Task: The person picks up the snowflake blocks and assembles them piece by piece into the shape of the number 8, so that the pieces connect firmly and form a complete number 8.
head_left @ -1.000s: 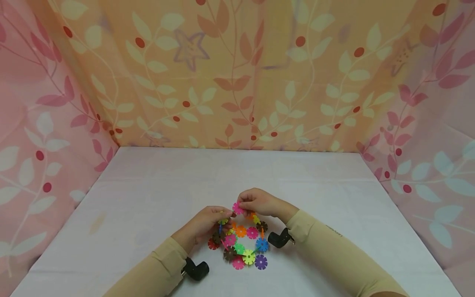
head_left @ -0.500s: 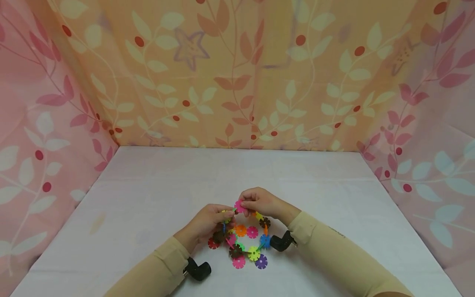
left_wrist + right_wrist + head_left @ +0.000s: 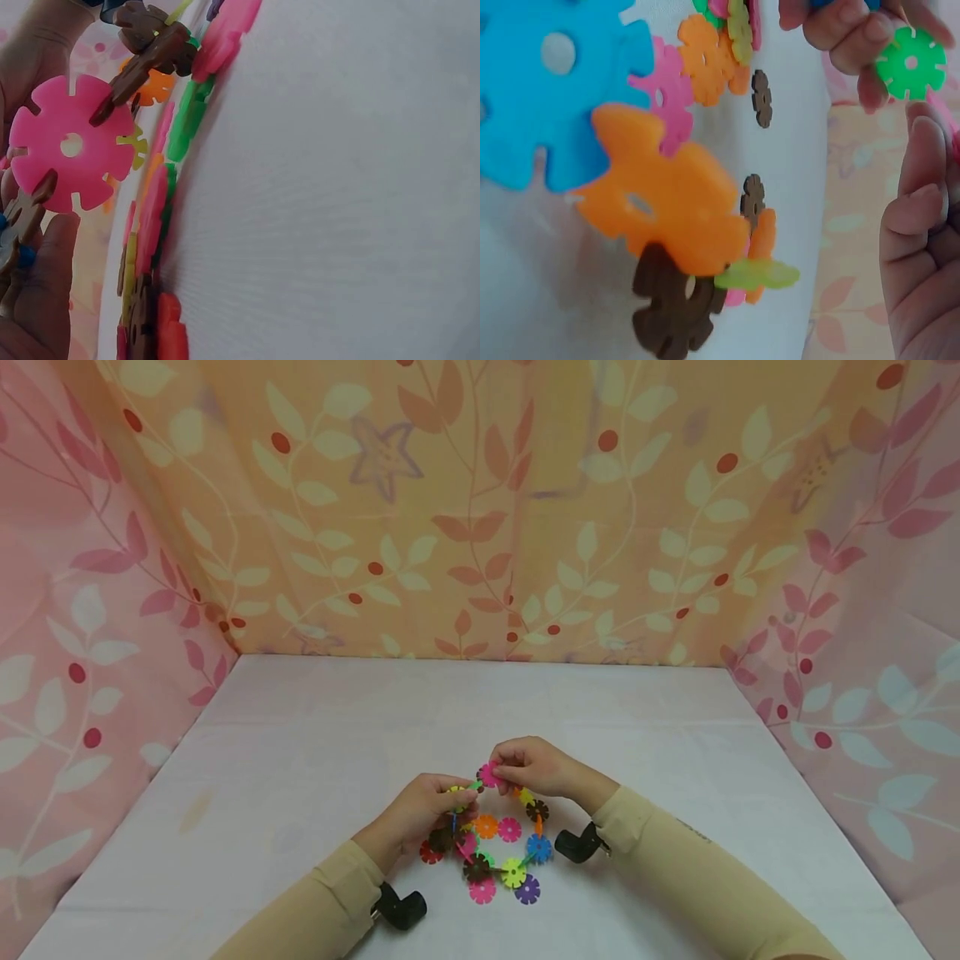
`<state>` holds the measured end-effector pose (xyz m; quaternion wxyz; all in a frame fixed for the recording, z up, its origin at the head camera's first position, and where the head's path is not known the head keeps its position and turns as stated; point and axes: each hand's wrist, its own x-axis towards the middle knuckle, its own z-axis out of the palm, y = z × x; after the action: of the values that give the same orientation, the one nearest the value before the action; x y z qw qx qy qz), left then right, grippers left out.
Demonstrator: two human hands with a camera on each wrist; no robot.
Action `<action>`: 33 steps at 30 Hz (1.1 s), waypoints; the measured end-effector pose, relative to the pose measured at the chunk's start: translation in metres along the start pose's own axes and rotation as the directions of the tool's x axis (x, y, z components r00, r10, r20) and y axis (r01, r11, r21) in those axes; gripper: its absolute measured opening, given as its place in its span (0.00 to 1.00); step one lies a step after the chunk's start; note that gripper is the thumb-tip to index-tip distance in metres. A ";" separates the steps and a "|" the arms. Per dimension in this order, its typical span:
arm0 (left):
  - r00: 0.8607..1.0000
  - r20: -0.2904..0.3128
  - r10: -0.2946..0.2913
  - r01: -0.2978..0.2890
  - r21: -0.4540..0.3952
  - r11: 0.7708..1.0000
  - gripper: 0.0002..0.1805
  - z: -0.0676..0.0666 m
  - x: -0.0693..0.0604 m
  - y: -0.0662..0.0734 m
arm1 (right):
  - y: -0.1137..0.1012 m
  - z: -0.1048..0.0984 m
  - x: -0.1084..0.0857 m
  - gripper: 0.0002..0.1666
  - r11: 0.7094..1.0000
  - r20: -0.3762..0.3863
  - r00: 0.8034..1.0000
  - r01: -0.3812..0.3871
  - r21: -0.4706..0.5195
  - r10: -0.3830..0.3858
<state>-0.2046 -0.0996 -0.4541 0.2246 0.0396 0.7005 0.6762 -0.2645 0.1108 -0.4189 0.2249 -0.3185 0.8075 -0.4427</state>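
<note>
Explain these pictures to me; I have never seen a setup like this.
There is no robot: a person works bare-handed. The wide picture comes from a camera on the head, looking forward and down; the two close-ups come from a camera on each wrist. On the white table lie flower-like discs, including a purple disc, an orange disc and a red disc. Others are linked into a colourful chain. The left hand holds part of the chain, and the right hand pinches a pink disc.
</note>
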 end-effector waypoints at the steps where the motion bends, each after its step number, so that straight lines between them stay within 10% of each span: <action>1: 1.000 0.002 0.000 0.000 0.003 1.000 0.25 0.000 0.000 0.000 | -0.001 0.000 0.000 0.08 1.000 0.003 1.000 0.006 0.005 -0.006; 33: 1.000 0.005 0.026 -0.026 -0.001 1.000 0.22 0.001 0.001 -0.003 | 0.002 0.008 0.001 0.08 0.995 0.048 0.998 0.025 0.101 -0.030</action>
<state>-0.2049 -0.0985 -0.4572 0.2178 0.0503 0.6991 0.6791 -0.2603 0.1061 -0.4249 0.2543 -0.3287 0.7739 -0.4778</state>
